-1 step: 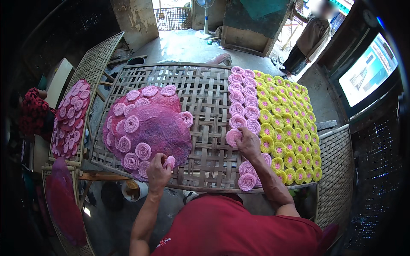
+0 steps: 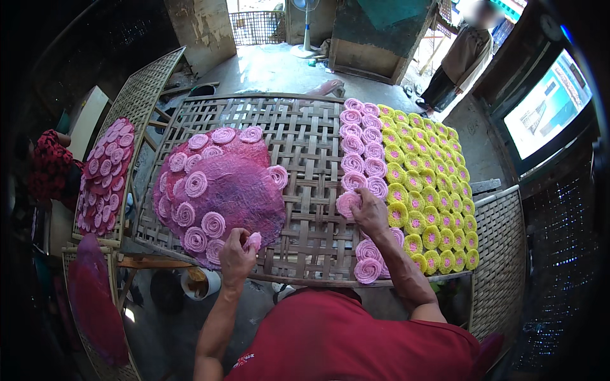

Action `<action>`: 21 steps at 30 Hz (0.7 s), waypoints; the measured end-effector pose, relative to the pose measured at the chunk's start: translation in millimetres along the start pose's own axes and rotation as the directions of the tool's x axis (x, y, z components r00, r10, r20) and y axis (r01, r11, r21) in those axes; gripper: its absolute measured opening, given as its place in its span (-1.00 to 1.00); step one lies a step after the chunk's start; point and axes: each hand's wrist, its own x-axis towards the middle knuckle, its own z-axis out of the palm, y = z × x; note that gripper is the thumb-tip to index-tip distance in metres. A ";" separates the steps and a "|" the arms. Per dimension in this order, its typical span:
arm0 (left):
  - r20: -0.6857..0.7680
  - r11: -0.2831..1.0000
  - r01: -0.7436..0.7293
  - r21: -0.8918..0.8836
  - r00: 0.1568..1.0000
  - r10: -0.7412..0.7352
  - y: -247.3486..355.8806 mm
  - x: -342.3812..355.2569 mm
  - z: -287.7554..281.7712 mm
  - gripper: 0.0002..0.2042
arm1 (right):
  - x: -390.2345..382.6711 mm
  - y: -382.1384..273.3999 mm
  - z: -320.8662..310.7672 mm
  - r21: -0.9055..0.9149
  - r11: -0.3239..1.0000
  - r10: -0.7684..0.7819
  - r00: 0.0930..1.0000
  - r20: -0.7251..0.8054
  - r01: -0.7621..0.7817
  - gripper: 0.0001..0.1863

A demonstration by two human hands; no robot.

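Note:
My left hand [image 2: 236, 255] pinches a pink swirled rosette [image 2: 254, 241] on edge, above the near side of the woven bamboo rack [image 2: 305, 190]. With my right hand [image 2: 370, 213] I grip another pink rosette [image 2: 347, 205] at the left edge of the pink columns. Those columns of pink rosettes [image 2: 353, 164] border rows of yellow rosettes with pink centres [image 2: 431, 217] on the right. Left of my hands spreads a heap of magenta dough-like material [image 2: 238, 184], with several pink rosettes [image 2: 196, 185] lying on it.
Another bamboo rack at left carries a second rosette-covered heap [image 2: 107, 166], beside a person in a patterned sleeve [image 2: 51, 162]. A magenta slab [image 2: 95, 305] lies near-left. Below the rack stands a white bucket [image 2: 200, 282]. A person [image 2: 460, 60] and a fan [image 2: 306, 28] stand beyond.

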 end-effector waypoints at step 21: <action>-0.350 0.871 0.468 0.150 0.849 -0.396 -73.3 -37.4 -31.4 -0.61 | -74.9 -28.0 25.8 0.373 0.912 0.084 0.968 0.235 -0.169 -0.72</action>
